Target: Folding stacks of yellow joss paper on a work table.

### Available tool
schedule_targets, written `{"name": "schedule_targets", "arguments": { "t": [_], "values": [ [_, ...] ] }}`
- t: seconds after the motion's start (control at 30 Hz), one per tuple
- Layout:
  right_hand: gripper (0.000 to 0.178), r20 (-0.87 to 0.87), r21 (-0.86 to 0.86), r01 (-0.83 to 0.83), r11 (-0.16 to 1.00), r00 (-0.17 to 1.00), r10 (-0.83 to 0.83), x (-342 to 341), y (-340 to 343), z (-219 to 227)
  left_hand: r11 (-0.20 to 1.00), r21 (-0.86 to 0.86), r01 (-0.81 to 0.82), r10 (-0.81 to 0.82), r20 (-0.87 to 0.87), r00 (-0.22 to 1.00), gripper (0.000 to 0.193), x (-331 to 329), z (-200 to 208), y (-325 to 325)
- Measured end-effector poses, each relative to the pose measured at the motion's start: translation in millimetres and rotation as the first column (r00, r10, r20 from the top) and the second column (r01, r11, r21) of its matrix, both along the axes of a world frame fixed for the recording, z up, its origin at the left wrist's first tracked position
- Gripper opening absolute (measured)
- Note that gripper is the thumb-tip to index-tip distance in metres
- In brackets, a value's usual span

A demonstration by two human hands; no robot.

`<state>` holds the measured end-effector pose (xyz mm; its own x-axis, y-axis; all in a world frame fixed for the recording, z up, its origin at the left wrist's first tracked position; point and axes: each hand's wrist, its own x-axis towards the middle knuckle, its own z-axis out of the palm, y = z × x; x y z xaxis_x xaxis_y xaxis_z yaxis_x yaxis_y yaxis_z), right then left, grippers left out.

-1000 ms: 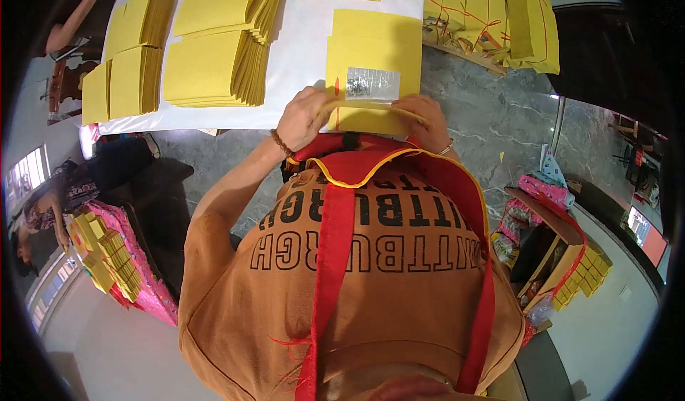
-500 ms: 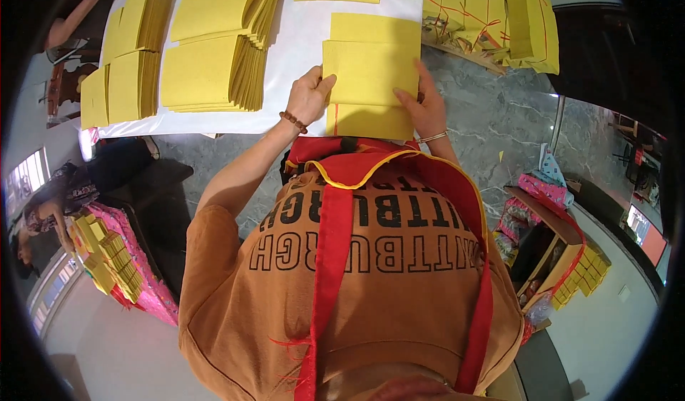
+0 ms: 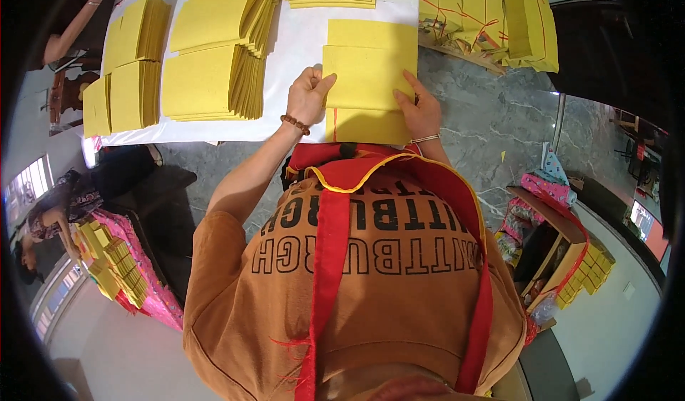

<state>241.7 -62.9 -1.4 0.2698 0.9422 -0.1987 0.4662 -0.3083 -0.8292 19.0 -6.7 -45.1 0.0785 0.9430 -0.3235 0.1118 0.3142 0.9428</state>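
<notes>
A folded piece of yellow paper lies near the table's front edge, on top of a longer yellow sheet that shows above and below it. A red string crosses the lower left of that longer sheet. With fingers curled and thumb over the edge, my left hand grips the folded paper's left side. My right hand rests at its right edge, index finger and thumb apart on the paper and nothing visibly pinched between them. The undersides of both hands are hidden.
Stacks of folded yellow paper stand on the white-covered table to the left and at the back. Yellow bundles tied with red string sit beyond its right edge. Another person's arm reaches in at far left.
My right hand's fingers have come from the paper's right side onto its top surface. My left hand keeps its hold. The whole view has shifted slightly.
</notes>
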Motion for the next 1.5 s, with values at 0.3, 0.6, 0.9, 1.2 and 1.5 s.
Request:
{"name": "schedule_targets", "arguments": {
  "t": [0.3, 0.6, 0.9, 1.2, 1.5],
  "values": [
    [0.044, 0.006, 0.074, 0.059, 0.995, 0.998, -0.060, -4, -1, -12, 0.989, 0.145, 0.016, 0.030, -0.310, 0.950, 0.024, 10, 51, -2],
    [0.042, 0.015, 0.126, 0.081, 0.989, 0.996, -0.083, -7, 2, -10, 0.468, 0.457, 0.756, -0.043, -0.843, 0.537, 0.050, 63, 64, -5],
    [0.046, 0.619, 0.175, -0.108, 0.979, 0.785, -0.025, -21, 0, 26, 0.499, 0.316, 0.807, -0.105, -0.902, 0.418, 0.056, 62, 46, -11],
    [0.063, 0.244, 0.296, -0.383, 0.875, 0.916, 0.318, -34, 16, 0, 0.596, 0.302, 0.744, -0.307, -0.770, 0.559, 0.057, 53, 35, -2],
    [0.066, 0.717, 0.132, -0.571, 0.811, 0.620, 0.320, -40, 25, -7, 0.548, 0.447, 0.707, -0.217, -0.741, 0.636, 0.056, 27, 59, 12]
  ]
}}
